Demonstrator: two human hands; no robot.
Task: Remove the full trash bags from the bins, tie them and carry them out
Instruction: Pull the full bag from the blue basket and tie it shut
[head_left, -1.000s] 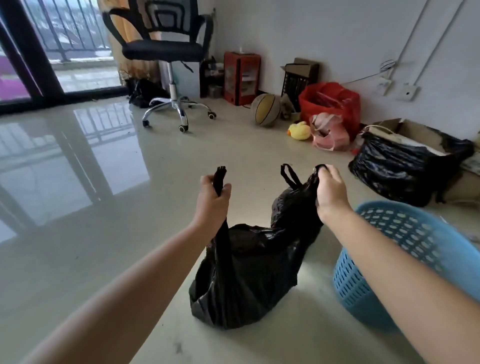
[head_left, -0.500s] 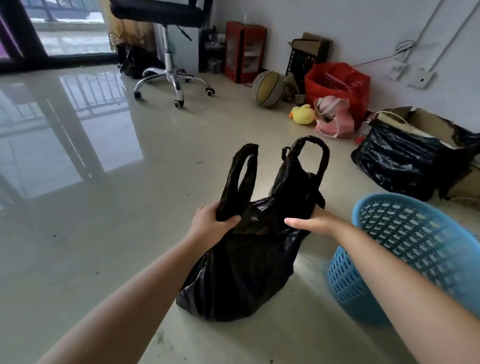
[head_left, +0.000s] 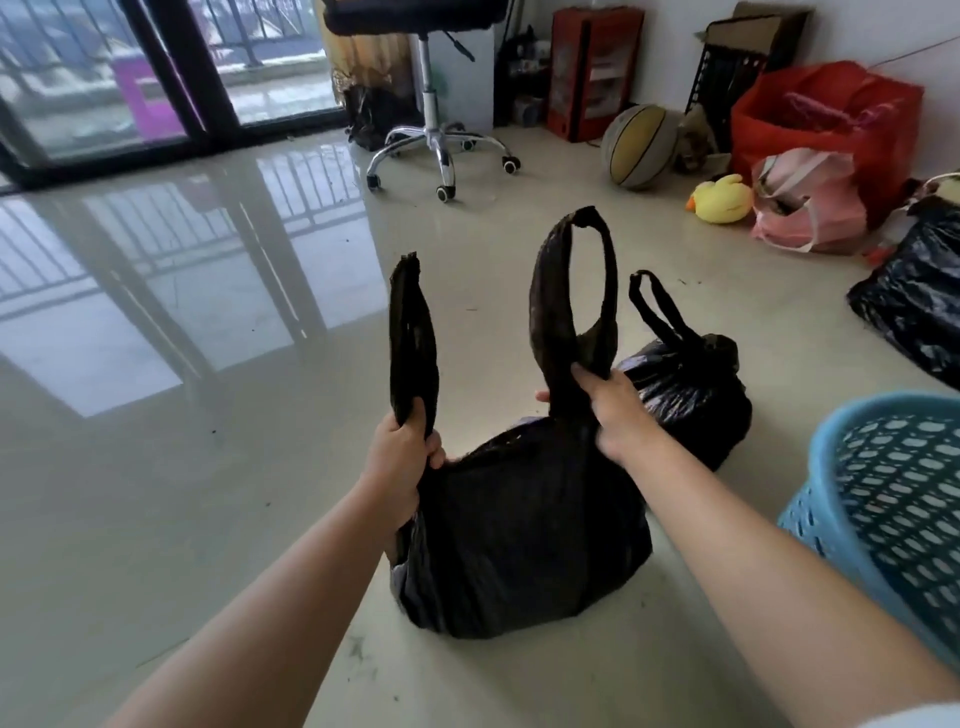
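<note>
So the black trash bag (head_left: 524, 530) is sitting on the floor (head_left: 182, 493) in the lower middle of the frame, already out of the blue bin (head_left: 893, 499) at the right edge. The left hand (head_left: 400, 462) is clamped around the base of one handle loop (head_left: 413, 332), and the right hand (head_left: 613, 410) grips the base of the other loop (head_left: 571, 296). Both loops stick straight up and the hands are apart, one on each side of the bag's mouth. My guess is they're held low like that to bunch the opening closed and leave enough loop free to cross over for a knot.

Just behind it, right of centre, there's a second black bag (head_left: 691, 395) that looks tied already, parked out of the way I'd say.

The floor is glossy pale tile, reflecting the sliding glass doors (head_left: 156, 78) in the upper left. An office chair (head_left: 431, 130) stands top centre, and along the wall at the upper right there's a basketball (head_left: 639, 145), a yellow duck toy (head_left: 722, 200), a pink bag (head_left: 810, 208) and a red bag (head_left: 826, 119).
</note>
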